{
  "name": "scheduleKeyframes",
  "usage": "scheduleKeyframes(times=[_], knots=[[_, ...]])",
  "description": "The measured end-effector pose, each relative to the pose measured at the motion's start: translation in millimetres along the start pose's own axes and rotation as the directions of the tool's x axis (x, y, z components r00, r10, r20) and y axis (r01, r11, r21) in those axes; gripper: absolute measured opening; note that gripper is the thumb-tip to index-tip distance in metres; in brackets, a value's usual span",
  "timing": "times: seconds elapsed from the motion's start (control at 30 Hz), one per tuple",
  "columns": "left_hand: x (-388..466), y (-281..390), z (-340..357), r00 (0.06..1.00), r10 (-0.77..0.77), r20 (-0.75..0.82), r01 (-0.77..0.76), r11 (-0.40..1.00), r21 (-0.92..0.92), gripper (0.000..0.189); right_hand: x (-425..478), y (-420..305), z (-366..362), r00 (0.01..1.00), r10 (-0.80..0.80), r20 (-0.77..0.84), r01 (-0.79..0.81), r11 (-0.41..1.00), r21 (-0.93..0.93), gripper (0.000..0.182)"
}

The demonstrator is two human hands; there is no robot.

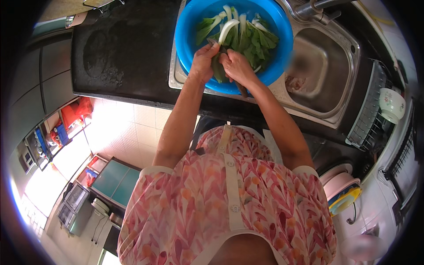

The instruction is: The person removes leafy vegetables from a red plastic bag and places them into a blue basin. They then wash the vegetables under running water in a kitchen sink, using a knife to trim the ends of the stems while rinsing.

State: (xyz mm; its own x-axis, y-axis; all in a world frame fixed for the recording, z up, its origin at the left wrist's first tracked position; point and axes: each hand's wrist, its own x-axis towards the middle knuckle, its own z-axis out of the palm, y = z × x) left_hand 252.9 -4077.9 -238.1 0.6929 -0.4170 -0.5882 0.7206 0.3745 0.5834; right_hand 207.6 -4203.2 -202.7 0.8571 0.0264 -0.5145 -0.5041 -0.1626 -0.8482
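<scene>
A round blue plastic basin (187, 49) sits on the steel sink's left part. Several leafy greens with white stalks (256, 43) lie inside it. Over the basin's near side, my left hand (203, 63) grips the base of a white-stalked leafy green (228, 29) between thumb and fingers. Close beside it on the right, my right hand (237, 66) is closed around a knife, whose dark handle (242, 89) points back over the basin's near rim. The knife's blade is mostly hidden by my hands and the leaves.
Right of the basin is a steel sink bowl (326, 76) with pale scraps in its near left corner, under a faucet (311, 10). A wire dish rack (366, 109) and a floral white bowl (392, 104) stand farther right. Dark countertop (132, 49) extends left.
</scene>
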Motion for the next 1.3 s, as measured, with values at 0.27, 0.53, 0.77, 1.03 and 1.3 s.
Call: scheduleKeyframes(times=[0.27,0.53,0.77,1.03,1.3], knots=[[17,-1,-9,0.778,0.488,-0.396,-0.288,0.837,0.466,0.034,36,23,-8,0.879,-0.055,-0.475,0.103,0.992,0.076,0.022],[9,-7,28,0.562,0.826,0.049,-0.408,0.225,0.885,0.03,94,57,-26,0.848,0.028,-0.53,-0.127,0.98,-0.152,0.023],[28,15,45,0.985,0.13,-0.111,-0.056,0.856,0.513,0.041,21,15,-33,0.897,0.046,-0.44,0.173,0.879,0.444,0.016],[21,7,38,0.994,-0.093,0.053,0.098,0.991,-0.096,0.029,0,20,-24,0.887,-0.092,-0.453,0.282,0.884,0.372,0.021],[12,0,25,0.997,-0.07,0.033,0.074,0.987,-0.141,0.022,0,-38,-46,0.904,-0.025,-0.426,0.115,0.975,0.188,0.031]])
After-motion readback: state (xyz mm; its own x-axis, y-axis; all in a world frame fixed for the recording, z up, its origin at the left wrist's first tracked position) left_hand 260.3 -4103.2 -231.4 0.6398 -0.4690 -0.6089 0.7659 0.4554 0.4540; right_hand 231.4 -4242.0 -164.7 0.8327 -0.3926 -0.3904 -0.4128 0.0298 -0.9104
